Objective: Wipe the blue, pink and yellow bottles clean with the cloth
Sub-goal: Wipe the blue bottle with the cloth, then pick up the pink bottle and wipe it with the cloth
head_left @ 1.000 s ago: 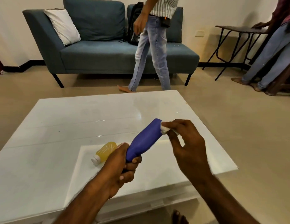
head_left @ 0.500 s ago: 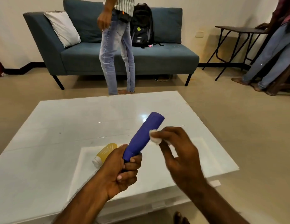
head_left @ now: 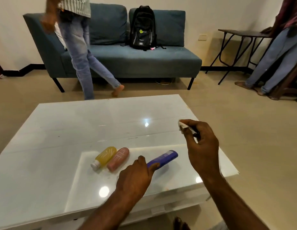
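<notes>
Blue bottle (head_left: 162, 159): lying on white table (head_left: 61, 130), near end hidden under left hand (head_left: 136, 178), fingers closed on it. Right hand (head_left: 200, 146) pinches cloth (head_left: 181, 126), mostly hidden, raised above the table. Yellow bottle (head_left: 105, 156), pink bottle (head_left: 118, 159): lying touching, left of blue.

Blue bottle (head_left: 162, 159), pink bottle (head_left: 118, 159), yellow bottle (head_left: 106, 156), white cloth (head_left: 181, 125).

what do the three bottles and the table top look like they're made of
Yellow bottle: translucent plastic, probably; light shows through it.
Pink bottle: opaque matte plastic, seemingly.
Blue bottle: opaque plastic, slight sheen.
Table top: glossy white, glass or lacquer; it mirrors lamp spots.
</notes>
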